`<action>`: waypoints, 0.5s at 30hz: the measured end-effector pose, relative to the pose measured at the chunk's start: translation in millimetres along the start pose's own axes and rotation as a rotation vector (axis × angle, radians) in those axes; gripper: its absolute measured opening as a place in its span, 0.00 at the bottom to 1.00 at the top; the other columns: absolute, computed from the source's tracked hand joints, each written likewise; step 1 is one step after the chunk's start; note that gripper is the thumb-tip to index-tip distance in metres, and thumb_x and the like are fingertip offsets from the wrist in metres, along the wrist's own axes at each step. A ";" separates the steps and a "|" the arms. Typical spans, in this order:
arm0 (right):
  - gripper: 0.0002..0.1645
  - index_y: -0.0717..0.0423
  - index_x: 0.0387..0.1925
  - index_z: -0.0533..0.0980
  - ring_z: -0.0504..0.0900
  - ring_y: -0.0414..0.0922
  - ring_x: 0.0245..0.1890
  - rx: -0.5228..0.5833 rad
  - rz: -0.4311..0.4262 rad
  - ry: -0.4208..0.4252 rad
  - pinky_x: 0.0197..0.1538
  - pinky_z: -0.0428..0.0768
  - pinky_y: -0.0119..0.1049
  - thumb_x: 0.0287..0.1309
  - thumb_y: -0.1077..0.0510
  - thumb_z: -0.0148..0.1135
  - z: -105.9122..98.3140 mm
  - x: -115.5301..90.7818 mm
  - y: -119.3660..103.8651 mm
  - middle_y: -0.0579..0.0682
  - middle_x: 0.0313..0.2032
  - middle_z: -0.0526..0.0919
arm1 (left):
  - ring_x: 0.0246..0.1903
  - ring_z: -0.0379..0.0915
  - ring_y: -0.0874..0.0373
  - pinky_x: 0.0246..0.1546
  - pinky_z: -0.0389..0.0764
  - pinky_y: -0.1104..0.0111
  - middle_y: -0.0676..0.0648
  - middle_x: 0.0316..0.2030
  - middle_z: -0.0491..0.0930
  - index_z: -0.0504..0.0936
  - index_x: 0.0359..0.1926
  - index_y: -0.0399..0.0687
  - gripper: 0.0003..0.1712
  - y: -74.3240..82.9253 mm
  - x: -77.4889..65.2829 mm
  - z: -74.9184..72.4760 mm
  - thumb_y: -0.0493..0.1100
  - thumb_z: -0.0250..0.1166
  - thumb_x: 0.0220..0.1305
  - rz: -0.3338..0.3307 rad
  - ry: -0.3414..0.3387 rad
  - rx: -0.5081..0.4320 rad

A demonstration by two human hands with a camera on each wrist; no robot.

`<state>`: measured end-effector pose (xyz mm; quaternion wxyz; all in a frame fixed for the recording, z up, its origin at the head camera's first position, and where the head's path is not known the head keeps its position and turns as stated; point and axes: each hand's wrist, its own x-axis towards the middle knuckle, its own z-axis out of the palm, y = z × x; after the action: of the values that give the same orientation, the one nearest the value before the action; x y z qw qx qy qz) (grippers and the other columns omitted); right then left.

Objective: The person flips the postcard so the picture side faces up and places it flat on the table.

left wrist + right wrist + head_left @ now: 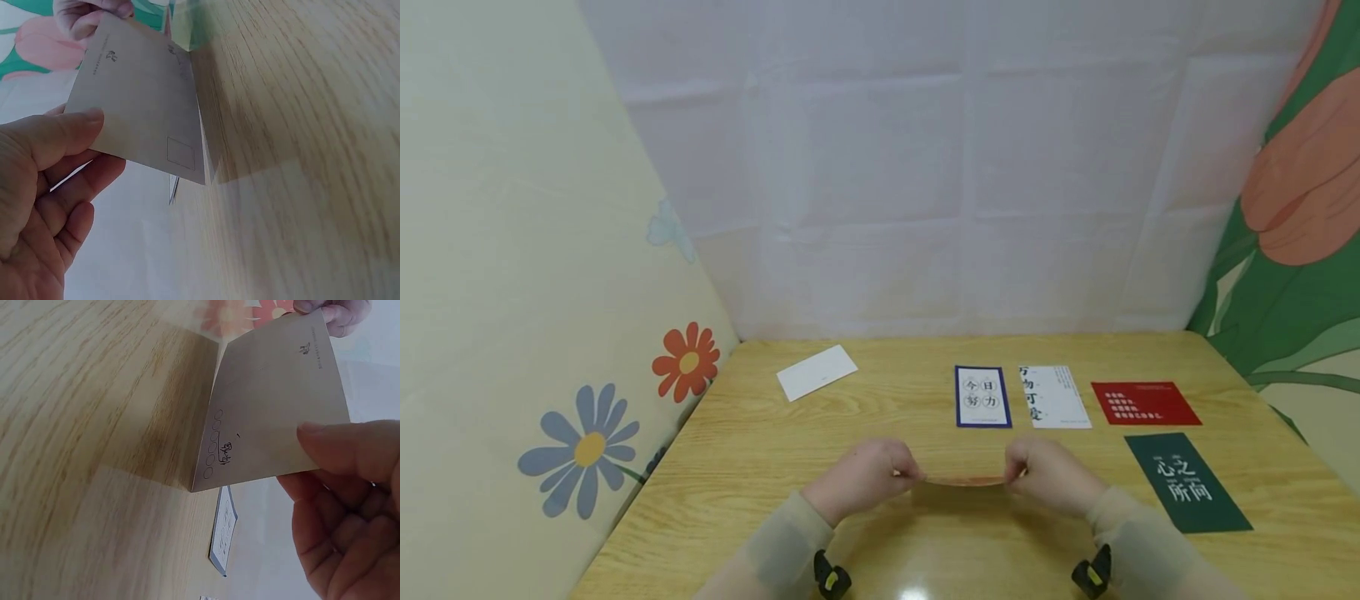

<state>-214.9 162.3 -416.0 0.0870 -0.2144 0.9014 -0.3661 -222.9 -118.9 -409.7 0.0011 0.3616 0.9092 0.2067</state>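
Observation:
A postcard (964, 481) stands on its long edge between both hands near the middle of the table, slightly bowed. My left hand (865, 479) pinches one end between thumb and fingers, and my right hand (1056, 475) pinches the other. The wrist views show its pale back: a stamp box on the postcard (137, 94) in the left one, and a row of circles with handwriting on the postcard (269, 400) in the right one. Its lower edge is at or just above the tabletop; I cannot tell whether it touches. The printed front is mostly hidden.
On the wooden table (722, 500), a white card (816, 372) lies at back left. Toward the right lie a blue-bordered card (983, 397), a white card with black characters (1054, 397), a red card (1146, 403) and a dark green card (1187, 483). White cloth (880, 183) hangs behind.

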 end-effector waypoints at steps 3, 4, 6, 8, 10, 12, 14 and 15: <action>0.12 0.50 0.22 0.75 0.76 0.42 0.33 -0.007 -0.024 -0.036 0.38 0.76 0.42 0.46 0.70 0.65 -0.3 -1.3 0.4 0.42 0.27 0.78 | 0.32 0.74 0.71 0.37 0.77 0.75 0.60 0.30 0.81 0.89 0.32 0.48 0.04 0.8 -1.2 0.1 0.35 0.70 0.56 0.012 -0.022 0.001; 0.12 0.49 0.22 0.75 0.76 0.42 0.33 -0.006 -0.032 -0.053 0.39 0.76 0.43 0.46 0.69 0.66 -0.7 -1.8 0.6 0.41 0.28 0.78 | 0.31 0.74 0.71 0.37 0.77 0.75 0.60 0.29 0.81 0.89 0.32 0.49 0.04 1.2 -1.6 0.0 0.36 0.71 0.55 0.010 -0.032 -0.002; 0.12 0.48 0.22 0.76 0.76 0.42 0.35 0.000 -0.032 -0.098 0.41 0.76 0.44 0.47 0.68 0.66 -1.1 -2.9 0.9 0.41 0.28 0.78 | 0.30 0.73 0.71 0.36 0.76 0.75 0.62 0.28 0.79 0.89 0.32 0.50 0.04 2.2 -2.4 -0.3 0.37 0.71 0.55 -0.004 -0.067 -0.016; 0.12 0.47 0.22 0.77 0.77 0.42 0.36 -0.010 -0.037 -0.136 0.42 0.76 0.46 0.47 0.67 0.67 -1.1 -3.4 1.6 0.39 0.29 0.79 | 0.30 0.72 0.72 0.37 0.76 0.74 0.63 0.29 0.78 0.89 0.33 0.52 0.04 3.1 -3.1 -0.3 0.38 0.71 0.55 -0.028 -0.108 -0.024; 0.11 0.46 0.22 0.78 0.77 0.42 0.36 -0.024 -0.032 -0.166 0.42 0.75 0.46 0.48 0.66 0.68 -0.7 -4.1 1.7 0.38 0.29 0.79 | 0.30 0.71 0.72 0.38 0.76 0.74 0.64 0.29 0.77 0.89 0.33 0.54 0.04 3.5 -3.8 0.2 0.39 0.71 0.56 -0.040 -0.143 -0.024; 0.11 0.46 0.22 0.78 0.76 0.42 0.35 -0.041 -0.030 -0.187 0.41 0.75 0.45 0.48 0.65 0.68 0.0 -5.1 1.5 0.37 0.29 0.79 | 0.31 0.71 0.72 0.39 0.75 0.74 0.64 0.30 0.78 0.89 0.34 0.55 0.04 3.6 -4.1 1.5 0.41 0.70 0.57 -0.044 -0.166 -0.022; 0.10 0.46 0.22 0.79 0.76 0.42 0.35 -0.051 -0.033 -0.205 0.41 0.75 0.45 0.48 0.66 0.68 0.6 -6.1 1.2 0.37 0.29 0.79 | 0.33 0.72 0.73 0.41 0.75 0.74 0.65 0.31 0.78 0.89 0.34 0.57 0.05 3.8 -4.3 2.7 0.41 0.70 0.57 -0.039 -0.186 -0.009; 0.10 0.47 0.22 0.79 0.76 0.42 0.34 -0.054 -0.030 -0.214 0.41 0.74 0.45 0.48 0.66 0.68 1.0 -6.8 1.1 0.37 0.29 0.79 | 0.33 0.72 0.73 0.41 0.75 0.74 0.65 0.31 0.78 0.89 0.34 0.57 0.05 4.0 -4.4 3.5 0.42 0.70 0.57 -0.036 -0.195 -0.001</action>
<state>-208.9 165.4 -417.5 0.1713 -0.2682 0.8932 -0.3177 -216.5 -117.9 -412.1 0.0935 0.3636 0.9109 0.1710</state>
